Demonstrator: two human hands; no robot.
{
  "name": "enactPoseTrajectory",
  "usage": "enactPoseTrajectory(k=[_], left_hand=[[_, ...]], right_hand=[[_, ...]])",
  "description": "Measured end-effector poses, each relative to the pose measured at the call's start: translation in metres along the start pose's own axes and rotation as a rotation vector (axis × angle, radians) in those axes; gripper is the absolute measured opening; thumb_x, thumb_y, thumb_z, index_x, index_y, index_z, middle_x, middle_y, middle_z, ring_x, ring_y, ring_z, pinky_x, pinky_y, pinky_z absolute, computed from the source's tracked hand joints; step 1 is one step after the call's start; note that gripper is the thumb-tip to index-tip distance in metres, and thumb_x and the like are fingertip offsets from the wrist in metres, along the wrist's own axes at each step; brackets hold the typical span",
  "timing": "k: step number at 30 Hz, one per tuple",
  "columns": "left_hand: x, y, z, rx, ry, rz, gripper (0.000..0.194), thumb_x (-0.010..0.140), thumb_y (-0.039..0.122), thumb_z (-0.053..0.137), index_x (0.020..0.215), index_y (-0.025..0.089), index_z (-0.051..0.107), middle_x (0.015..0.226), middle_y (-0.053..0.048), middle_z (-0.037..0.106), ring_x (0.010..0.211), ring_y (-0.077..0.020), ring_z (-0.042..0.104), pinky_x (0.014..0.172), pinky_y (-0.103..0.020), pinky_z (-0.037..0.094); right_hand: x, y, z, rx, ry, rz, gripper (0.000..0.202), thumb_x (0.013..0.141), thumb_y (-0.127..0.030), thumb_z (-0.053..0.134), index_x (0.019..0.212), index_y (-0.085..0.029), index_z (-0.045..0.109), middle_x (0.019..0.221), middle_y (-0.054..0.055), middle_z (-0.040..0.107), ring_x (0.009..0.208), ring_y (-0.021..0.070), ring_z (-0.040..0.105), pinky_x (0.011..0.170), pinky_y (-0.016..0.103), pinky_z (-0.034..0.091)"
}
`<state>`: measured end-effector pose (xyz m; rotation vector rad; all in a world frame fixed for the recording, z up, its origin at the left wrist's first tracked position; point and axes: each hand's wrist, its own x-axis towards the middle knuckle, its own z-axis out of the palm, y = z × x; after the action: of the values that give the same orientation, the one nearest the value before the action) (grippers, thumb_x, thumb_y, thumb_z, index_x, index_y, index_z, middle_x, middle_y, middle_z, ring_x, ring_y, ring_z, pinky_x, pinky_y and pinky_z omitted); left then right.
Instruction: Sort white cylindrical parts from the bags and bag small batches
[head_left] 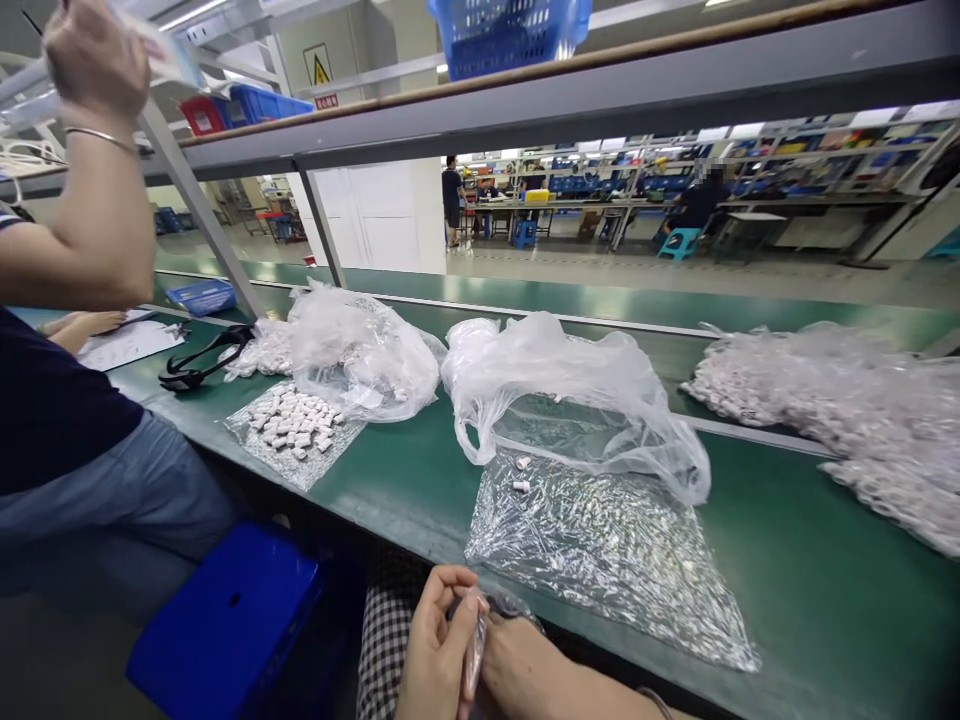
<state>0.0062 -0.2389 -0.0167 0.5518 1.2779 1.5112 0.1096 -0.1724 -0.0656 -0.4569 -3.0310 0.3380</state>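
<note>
At the bench's front edge, above my lap, my left hand point(441, 640) is closed with its thumb and fingers pinching a crinkled clear plastic bag point(475, 650). Pressed up beside it is my right hand point(525, 660), curled round the same plastic, its fingertips mostly hidden. What the bag contains, I cannot make out. Just beyond lies a flat, shiny clear plastic sheet point(600, 550) with a few small white plastic parts point(521, 487) near its far edge. A large translucent plastic bag point(577, 380) slumps open behind it.
On the left, white parts point(296, 420) are heaped on another sheet beside a second bag point(360, 350) and a black strap-like object point(202, 365). Bagged parts point(825, 390) lie right. A co-worker point(67, 400) stands left by a blue stool point(232, 620). A shelf point(525, 110) spans overhead.
</note>
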Motion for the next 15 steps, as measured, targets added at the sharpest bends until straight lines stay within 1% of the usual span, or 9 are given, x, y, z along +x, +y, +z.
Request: enactPoseTrajectory(k=[2, 4, 5, 6, 7, 8, 10, 13, 15], left_hand=[[-0.001, 0.001, -0.003, -0.006, 0.016, 0.004, 0.04, 0.084, 0.05, 0.067, 0.101, 0.016, 0.054, 0.079, -0.001, 0.06, 0.055, -0.0053, 0.051, 0.048, -0.013, 0.037], [-0.002, 0.002, -0.005, -0.019, 0.008, -0.012, 0.04, 0.085, 0.05, 0.066, 0.102, 0.017, 0.053, 0.077, 0.001, 0.058, 0.041, -0.0001, 0.037, 0.038, -0.013, 0.026], [-0.002, 0.003, -0.006, -0.025, 0.005, -0.021, 0.04, 0.086, 0.05, 0.065, 0.103, 0.017, 0.052, 0.077, 0.002, 0.057, 0.037, 0.0016, 0.031, 0.035, -0.014, 0.02], [-0.002, 0.004, -0.006, -0.031, 0.001, -0.032, 0.041, 0.086, 0.051, 0.065, 0.103, 0.017, 0.051, 0.077, 0.003, 0.056, 0.035, 0.0025, 0.026, 0.033, -0.014, 0.016], [-0.002, 0.004, -0.006, -0.036, -0.002, -0.042, 0.042, 0.085, 0.052, 0.064, 0.103, 0.017, 0.051, 0.077, 0.003, 0.056, 0.033, 0.003, 0.024, 0.031, -0.014, 0.014], [-0.002, 0.005, -0.006, -0.041, -0.005, -0.046, 0.042, 0.085, 0.053, 0.064, 0.103, 0.017, 0.05, 0.077, 0.003, 0.057, 0.031, 0.0033, 0.024, 0.03, -0.014, 0.013], [-0.002, 0.005, -0.005, -0.05, -0.019, -0.043, 0.043, 0.085, 0.053, 0.064, 0.102, 0.017, 0.049, 0.082, 0.001, 0.059, 0.03, 0.0038, 0.025, 0.029, -0.014, 0.013], [-0.001, 0.006, -0.005, -0.033, -0.032, -0.037, 0.043, 0.085, 0.053, 0.064, 0.102, 0.016, 0.05, 0.09, -0.002, 0.062, 0.03, 0.0044, 0.029, 0.03, -0.014, 0.014], [0.001, 0.005, -0.007, -0.016, -0.031, -0.029, 0.043, 0.085, 0.054, 0.064, 0.101, 0.016, 0.05, 0.09, -0.002, 0.062, 0.031, 0.0045, 0.03, 0.032, -0.014, 0.014]], right_hand=[[-0.002, 0.002, -0.009, 0.07, -0.007, -0.046, 0.025, 0.077, -0.028, 0.063, 0.098, -0.014, 0.065, 0.103, 0.009, 0.068, 0.086, 0.0132, 0.064, 0.062, 0.019, 0.045], [-0.008, 0.015, -0.047, 0.229, -0.059, -0.047, 0.038, 0.085, -0.041, 0.058, 0.117, -0.022, 0.06, 0.119, 0.004, 0.063, 0.096, 0.0111, 0.063, 0.075, 0.018, 0.049], [-0.011, 0.025, -0.068, 0.306, -0.111, -0.014, 0.029, 0.088, -0.04, 0.053, 0.112, -0.025, 0.061, 0.111, 0.0, 0.066, 0.09, 0.0078, 0.063, 0.075, 0.017, 0.048], [-0.012, 0.038, -0.088, 0.343, -0.115, 0.08, 0.025, 0.093, -0.038, 0.045, 0.105, -0.026, 0.063, 0.099, -0.002, 0.067, 0.084, 0.0056, 0.062, 0.073, 0.016, 0.046], [-0.011, 0.052, -0.103, 0.323, -0.062, 0.214, 0.03, 0.095, -0.038, 0.037, 0.101, -0.024, 0.064, 0.093, -0.001, 0.066, 0.078, 0.0048, 0.06, 0.069, 0.015, 0.043], [-0.009, 0.067, -0.112, 0.247, 0.038, 0.336, 0.033, 0.096, -0.039, 0.034, 0.104, -0.023, 0.062, 0.097, 0.002, 0.065, 0.078, 0.0054, 0.059, 0.067, 0.016, 0.041], [0.0, 0.097, -0.113, 0.058, 0.174, 0.493, 0.034, 0.095, -0.04, 0.037, 0.115, -0.022, 0.058, 0.109, 0.006, 0.061, 0.084, 0.0085, 0.058, 0.062, 0.017, 0.036], [0.012, 0.13, -0.092, -0.047, 0.132, 0.505, 0.028, 0.093, -0.038, 0.042, 0.106, -0.019, 0.057, 0.112, 0.008, 0.058, 0.088, 0.0106, 0.057, 0.062, 0.018, 0.035], [0.016, 0.143, -0.081, -0.002, 0.085, 0.516, 0.028, 0.094, -0.037, 0.035, 0.101, -0.016, 0.054, 0.105, 0.007, 0.06, 0.084, 0.01, 0.057, 0.068, 0.02, 0.04]])
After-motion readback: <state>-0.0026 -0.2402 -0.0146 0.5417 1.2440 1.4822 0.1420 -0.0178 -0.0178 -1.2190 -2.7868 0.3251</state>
